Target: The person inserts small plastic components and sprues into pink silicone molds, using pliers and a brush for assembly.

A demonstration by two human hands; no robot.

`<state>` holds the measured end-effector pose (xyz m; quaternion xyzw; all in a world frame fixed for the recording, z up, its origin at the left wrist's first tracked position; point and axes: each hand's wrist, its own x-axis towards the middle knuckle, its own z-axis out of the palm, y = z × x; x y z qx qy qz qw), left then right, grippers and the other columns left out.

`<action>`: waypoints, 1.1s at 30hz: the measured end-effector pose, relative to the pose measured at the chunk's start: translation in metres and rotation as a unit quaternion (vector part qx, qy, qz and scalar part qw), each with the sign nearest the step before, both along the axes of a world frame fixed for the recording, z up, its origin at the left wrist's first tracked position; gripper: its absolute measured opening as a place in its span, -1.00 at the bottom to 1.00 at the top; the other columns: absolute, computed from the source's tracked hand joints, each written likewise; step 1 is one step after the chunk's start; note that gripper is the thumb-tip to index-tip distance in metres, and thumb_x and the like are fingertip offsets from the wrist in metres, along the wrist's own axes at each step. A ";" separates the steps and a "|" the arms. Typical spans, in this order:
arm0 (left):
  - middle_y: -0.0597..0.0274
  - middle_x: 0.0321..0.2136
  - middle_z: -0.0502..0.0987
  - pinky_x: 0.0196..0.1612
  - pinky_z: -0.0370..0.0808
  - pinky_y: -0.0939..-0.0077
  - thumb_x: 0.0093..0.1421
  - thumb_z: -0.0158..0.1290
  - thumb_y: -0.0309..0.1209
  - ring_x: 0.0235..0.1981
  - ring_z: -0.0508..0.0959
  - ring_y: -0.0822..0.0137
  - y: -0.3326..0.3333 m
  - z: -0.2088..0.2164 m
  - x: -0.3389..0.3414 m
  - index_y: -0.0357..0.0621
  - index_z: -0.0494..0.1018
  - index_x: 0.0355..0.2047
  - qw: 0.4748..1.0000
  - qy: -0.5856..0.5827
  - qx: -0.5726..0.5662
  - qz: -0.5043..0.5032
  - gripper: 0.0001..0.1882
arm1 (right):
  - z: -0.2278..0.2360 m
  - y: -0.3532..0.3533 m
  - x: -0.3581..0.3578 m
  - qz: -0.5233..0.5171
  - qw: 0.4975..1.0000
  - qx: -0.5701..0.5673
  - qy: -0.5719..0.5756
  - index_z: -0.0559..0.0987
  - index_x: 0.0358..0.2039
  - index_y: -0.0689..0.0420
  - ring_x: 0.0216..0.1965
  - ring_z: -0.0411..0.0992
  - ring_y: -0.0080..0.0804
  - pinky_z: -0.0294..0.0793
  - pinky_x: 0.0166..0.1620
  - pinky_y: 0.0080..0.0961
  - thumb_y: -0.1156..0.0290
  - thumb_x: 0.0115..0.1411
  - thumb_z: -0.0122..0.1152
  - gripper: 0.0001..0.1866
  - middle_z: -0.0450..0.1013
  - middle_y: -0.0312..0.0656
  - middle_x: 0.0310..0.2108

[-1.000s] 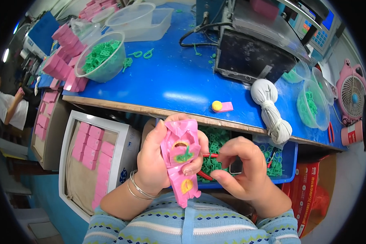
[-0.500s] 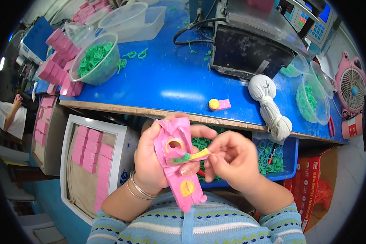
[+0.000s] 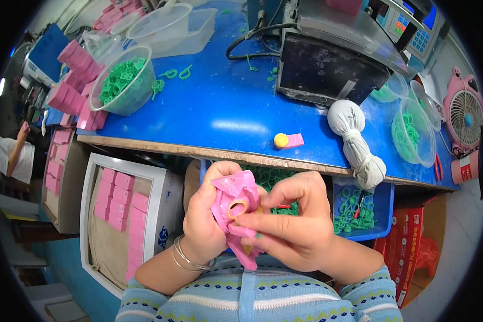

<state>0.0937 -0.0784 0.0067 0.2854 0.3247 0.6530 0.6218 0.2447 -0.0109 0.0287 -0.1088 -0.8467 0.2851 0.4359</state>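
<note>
My left hand [image 3: 205, 217] is wrapped round a soft pink rubbery piece [image 3: 231, 192], bent and creased, with a yellow-rimmed hole in it. Pressed against the front of the same piece, my right hand [image 3: 300, 225] has thumb and fingers closed on its lower right part. A speck of green shows by the right fingertips; the rest there is hidden behind the fingers. On the blue table ahead lies a small pink block with a round yellow end [image 3: 288, 140].
A blue tray of green ring-shaped parts [image 3: 359, 214] sits under the table edge [image 3: 209, 153]. Left are a clear bowl of green parts [image 3: 124, 80] and a white-framed box of pink blocks [image 3: 117, 199]. A tied white cloth bundle [image 3: 355, 142] lies before a dark machine [image 3: 330, 67].
My right hand has moved left onto the pink rubbery piece. The yellow strip with a green end that it pinched is now hidden. The pink piece is turned and bent more.
</note>
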 end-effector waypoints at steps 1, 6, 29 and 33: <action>-0.02 -0.33 0.43 -0.22 0.42 0.44 0.24 -0.39 0.01 -0.33 0.46 0.27 0.001 0.001 0.002 -0.17 0.11 -0.13 0.999 0.044 -0.002 0.021 -0.52 | 0.001 0.000 -0.001 0.016 0.999 0.022 0.026 0.59 -0.35 0.17 -0.39 0.35 -0.35 0.25 -0.42 -0.48 0.42 -0.20 0.30 -0.69 0.39 -0.23 -0.38; -0.03 -0.34 0.42 -0.23 0.41 0.49 0.24 -0.37 0.11 -0.35 0.44 0.33 0.002 -0.006 0.006 -0.22 0.10 -0.15 0.994 0.104 0.009 0.044 -0.43 | -0.001 -0.013 -0.005 -0.012 0.986 0.169 -0.006 0.55 -0.40 0.28 -0.38 0.44 -0.31 0.38 -0.40 -0.43 0.47 -0.21 0.13 -0.72 0.45 -0.11 -0.36; 0.02 -0.34 0.54 -0.36 0.55 0.58 0.09 0.04 -0.68 -0.34 0.56 0.37 -0.039 -0.003 -0.034 -0.40 0.39 -0.23 0.974 0.207 -0.088 0.020 -0.79 | -0.039 -0.015 -0.009 -0.056 0.932 -0.238 -0.267 0.47 -0.42 0.15 -0.50 0.45 -0.26 0.42 -0.45 -0.36 0.25 0.04 0.23 -0.76 0.44 -0.17 -0.52; 0.04 -0.38 0.53 -0.32 0.55 0.55 0.09 0.02 -0.67 -0.36 0.57 0.38 -0.040 -0.003 -0.044 -0.37 0.38 -0.30 0.964 0.239 -0.094 0.073 -0.86 | -0.079 -0.023 -0.002 -0.051 0.886 -0.012 -0.460 0.44 -0.48 0.23 -0.52 0.46 -0.16 0.42 -0.48 -0.34 0.26 -0.02 0.23 -0.72 0.44 -0.07 -0.57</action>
